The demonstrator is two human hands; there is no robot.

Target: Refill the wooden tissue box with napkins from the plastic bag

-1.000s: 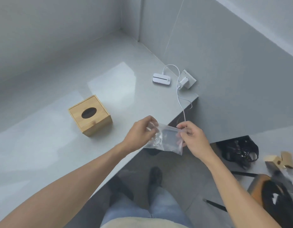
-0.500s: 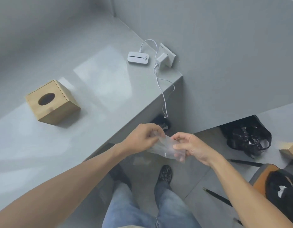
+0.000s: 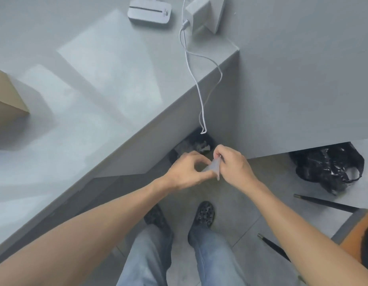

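A small clear plastic bag [image 3: 213,169] is pinched between both my hands, folded flat and seen almost edge-on, below the counter's front edge and above the floor. My left hand [image 3: 186,171] grips its left side and my right hand [image 3: 232,164] grips its top right edge. What the bag holds is hidden. Only a corner of the wooden tissue box [image 3: 5,100] shows at the far left edge on the grey counter [image 3: 92,112]; its opening is out of view.
A white flat device [image 3: 150,14] and a white plug adapter [image 3: 203,14] sit at the counter's back, with a white cable [image 3: 201,96] hanging over the edge. A black plastic bag [image 3: 327,166] lies on the floor at right, near black rods [image 3: 323,203]. My shoes [image 3: 203,213] are below.
The view has tilted down and right, so the wooden box slid to the left edge. My hands have come closer together and the bag is now folded narrow between them.
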